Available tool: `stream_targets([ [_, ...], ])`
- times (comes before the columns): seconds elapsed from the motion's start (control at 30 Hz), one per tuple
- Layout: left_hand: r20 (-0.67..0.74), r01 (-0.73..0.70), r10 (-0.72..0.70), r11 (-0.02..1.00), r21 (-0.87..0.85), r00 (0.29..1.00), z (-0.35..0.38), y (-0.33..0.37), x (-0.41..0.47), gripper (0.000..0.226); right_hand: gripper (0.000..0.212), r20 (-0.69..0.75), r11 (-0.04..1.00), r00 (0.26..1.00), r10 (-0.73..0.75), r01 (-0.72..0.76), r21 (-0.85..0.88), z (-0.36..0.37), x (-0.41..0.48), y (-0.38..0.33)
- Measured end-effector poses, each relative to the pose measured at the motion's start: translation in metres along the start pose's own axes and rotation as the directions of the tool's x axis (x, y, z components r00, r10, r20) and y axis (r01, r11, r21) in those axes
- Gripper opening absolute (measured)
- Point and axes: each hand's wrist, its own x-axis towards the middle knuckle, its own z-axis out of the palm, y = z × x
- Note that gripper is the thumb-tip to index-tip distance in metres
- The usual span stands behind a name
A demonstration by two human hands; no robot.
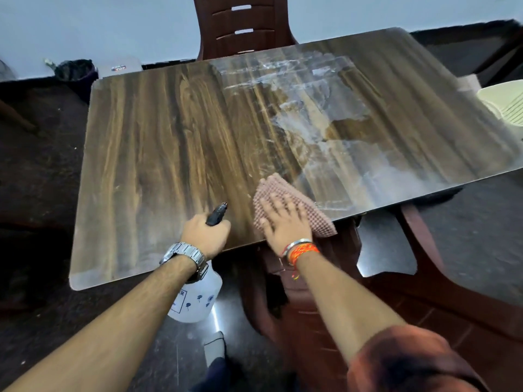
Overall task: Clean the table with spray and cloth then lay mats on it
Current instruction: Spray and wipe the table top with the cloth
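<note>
A wood-grain table point(169, 131) fills the view, its right half streaked with white wet smears point(305, 108). My right hand point(284, 222) presses flat with spread fingers on a pink waffle-textured cloth point(276, 190) at the table's near edge. My left hand point(206, 234) grips the black trigger head of a white spray bottle point(198, 298). The bottle's body hangs below the table edge and its nozzle points over the tabletop. No mats are in view.
A brown plastic chair point(240, 26) stands at the table's far side, and another brown chair point(325, 292) is tucked under the near edge by my right arm. A dark lined bin point(75, 70) sits far left. A pale green basket point(506, 103) is at the right edge.
</note>
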Motion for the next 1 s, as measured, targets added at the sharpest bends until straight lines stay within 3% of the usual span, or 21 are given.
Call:
stream_targets([
  [0.2, -0.026, 0.023, -0.025, 0.996, -0.090, 0.999, 0.066, 0.052, -0.024, 0.026, 0.056, -0.043, 0.921, 0.920, 0.390, -0.389, 0.034, -0.049, 0.009, 0.194],
  [0.27, -0.026, 0.032, -0.035, 0.994, -0.100, 0.999, 0.080, 0.062, -0.033, 0.028, 0.056, -0.038, 0.895, 0.895, 0.445, -0.442, 0.060, -0.054, 0.006, 0.220],
  [0.37, -0.015, 0.048, -0.050, 0.991, -0.127, 0.999, 0.095, 0.073, -0.040, 0.025, 0.056, -0.066, 0.882, 0.880, 0.470, -0.465, 0.081, -0.052, 0.006, 0.198],
  [0.43, -0.018, 0.050, -0.053, 0.991, -0.125, 0.998, 0.102, 0.081, -0.042, 0.027, 0.058, -0.029, 0.941, 0.941, 0.337, -0.336, 0.042, -0.044, 0.002, 0.162],
  [0.5, -0.020, 0.053, -0.057, 0.990, -0.133, 0.998, 0.108, 0.089, -0.041, 0.029, 0.063, 0.054, 0.996, 0.995, 0.089, -0.089, 0.008, -0.035, -0.006, 0.116],
  [0.6, -0.033, 0.062, -0.067, 0.988, -0.139, 0.997, 0.112, 0.100, -0.039, 0.028, 0.070, 0.141, 0.970, 0.960, -0.242, 0.244, 0.001, -0.031, -0.019, 0.062],
  [0.67, -0.028, 0.057, -0.062, 0.987, -0.151, 0.998, 0.115, 0.108, -0.038, 0.027, 0.071, 0.220, 0.949, 0.925, -0.311, 0.315, 0.018, -0.032, -0.015, 0.066],
  [0.7, -0.027, 0.058, -0.063, 0.987, -0.149, 0.998, 0.116, 0.112, -0.038, 0.027, 0.070, 0.192, 0.949, 0.931, -0.312, 0.315, 0.014, -0.034, -0.012, 0.077],
  [0.77, -0.033, 0.067, -0.073, 0.988, -0.142, 0.997, 0.118, 0.119, -0.034, 0.029, 0.062, 0.132, 0.969, 0.961, -0.243, 0.247, -0.015, -0.038, -0.002, 0.113],
  [0.87, -0.012, 0.074, -0.077, 0.986, -0.151, 0.997, 0.127, 0.127, -0.032, 0.032, 0.056, 0.047, 0.999, 0.999, 0.024, -0.022, -0.036, -0.050, 0.016, 0.190],
  [1.0, 0.008, 0.102, -0.102, 0.981, -0.163, 0.995, 0.142, 0.137, -0.035, 0.030, 0.056, 0.025, 0.968, 0.968, 0.249, -0.249, -0.003, -0.075, 0.027, 0.280],
])
